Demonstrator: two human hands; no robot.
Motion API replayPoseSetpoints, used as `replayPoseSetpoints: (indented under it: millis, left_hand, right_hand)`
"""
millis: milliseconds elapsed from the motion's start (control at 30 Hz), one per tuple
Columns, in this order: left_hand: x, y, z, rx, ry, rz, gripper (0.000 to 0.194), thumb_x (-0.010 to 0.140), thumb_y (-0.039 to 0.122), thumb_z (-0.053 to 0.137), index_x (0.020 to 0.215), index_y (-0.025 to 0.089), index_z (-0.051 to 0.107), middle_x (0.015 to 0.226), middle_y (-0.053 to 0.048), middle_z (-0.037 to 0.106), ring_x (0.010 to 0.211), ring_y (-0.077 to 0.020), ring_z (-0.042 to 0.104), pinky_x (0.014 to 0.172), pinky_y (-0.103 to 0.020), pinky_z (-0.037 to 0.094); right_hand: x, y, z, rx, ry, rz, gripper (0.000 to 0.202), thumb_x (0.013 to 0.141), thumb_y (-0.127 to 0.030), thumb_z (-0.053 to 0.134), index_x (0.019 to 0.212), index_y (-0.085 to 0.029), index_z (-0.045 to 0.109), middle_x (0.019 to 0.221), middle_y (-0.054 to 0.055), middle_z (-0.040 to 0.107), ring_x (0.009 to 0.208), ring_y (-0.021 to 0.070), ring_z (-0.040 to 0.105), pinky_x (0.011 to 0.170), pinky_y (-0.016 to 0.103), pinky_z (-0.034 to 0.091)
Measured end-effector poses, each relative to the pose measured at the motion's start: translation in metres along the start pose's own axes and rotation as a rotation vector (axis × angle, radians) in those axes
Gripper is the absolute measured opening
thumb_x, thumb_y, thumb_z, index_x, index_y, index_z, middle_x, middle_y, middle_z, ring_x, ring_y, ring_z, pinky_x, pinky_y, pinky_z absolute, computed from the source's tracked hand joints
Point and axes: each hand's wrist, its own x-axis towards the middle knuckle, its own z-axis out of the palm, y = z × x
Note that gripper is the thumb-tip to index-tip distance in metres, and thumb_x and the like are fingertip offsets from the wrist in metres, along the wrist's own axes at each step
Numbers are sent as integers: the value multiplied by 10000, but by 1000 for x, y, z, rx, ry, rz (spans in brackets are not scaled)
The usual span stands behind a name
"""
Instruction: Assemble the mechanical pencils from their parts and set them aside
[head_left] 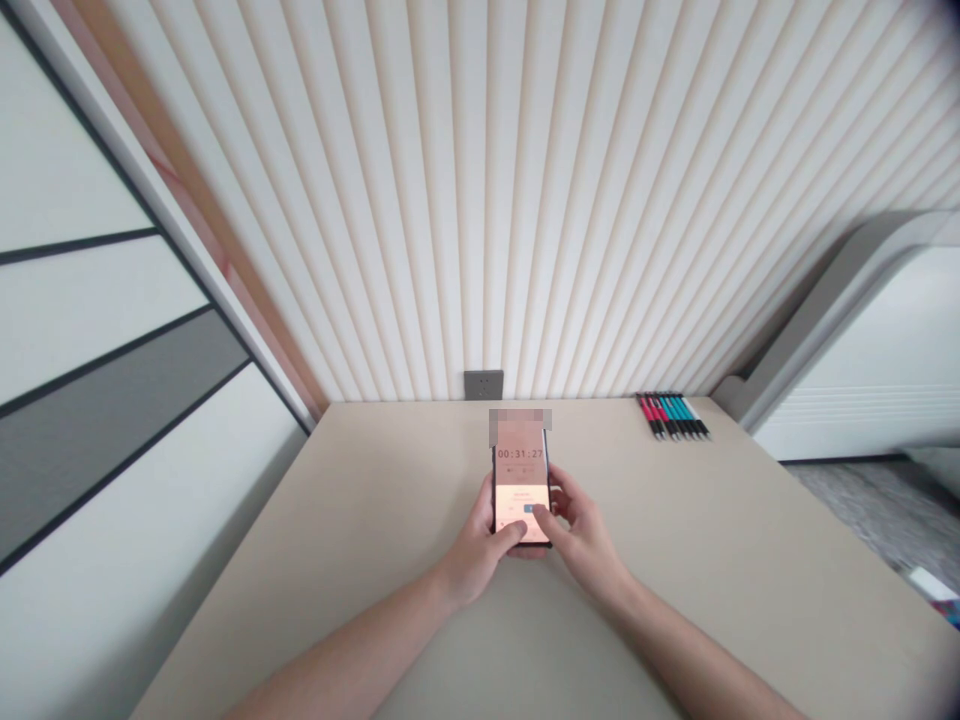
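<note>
Upright above the table, a smartphone [520,475] is gripped from both sides, its lit screen facing me. The screen reads 00:31:27 over a brighter panel with a small blue button; its top edge is blurred out. My left hand [480,545] wraps the phone's left side and lower back, with the thumb lying over the bottom of the screen. On the other side, my right hand [585,530] closes around the right edge, its thumb on the screen by the blue button. The fingers behind the phone are mostly hidden.
Several pens [673,416] in red, teal and white lie in a row at the back right of the beige table [375,500]. A dark socket [484,384] sits on the ribbed wall behind. A white cabinet stands left, a grey-white bed frame right.
</note>
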Motion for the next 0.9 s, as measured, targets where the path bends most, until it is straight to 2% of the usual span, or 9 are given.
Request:
replayPoseSetpoints:
  millis: [467, 900]
  left_hand:
    - [0, 1, 1, 7, 10, -6, 655, 824, 207, 638, 1394, 302, 329, 1371, -107, 522, 1201, -321, 540, 832, -439, 544]
    - [0, -2, -2, -8, 18, -28, 607, 853, 252, 627, 1379, 309, 330, 1377, -100, 508, 1084, -300, 616, 770, -394, 564]
  right_hand:
    - [-1, -1, 2, 8, 15, 8, 531, 841, -323, 592, 1338, -192, 459, 1076, 99, 689, 902, 229, 659, 773, 382, 553]
    - [0, 5, 3, 99, 35, 33, 444, 910, -354, 490, 1324, -193, 470, 1081, 86, 684, 913, 213, 658, 781, 340, 545]
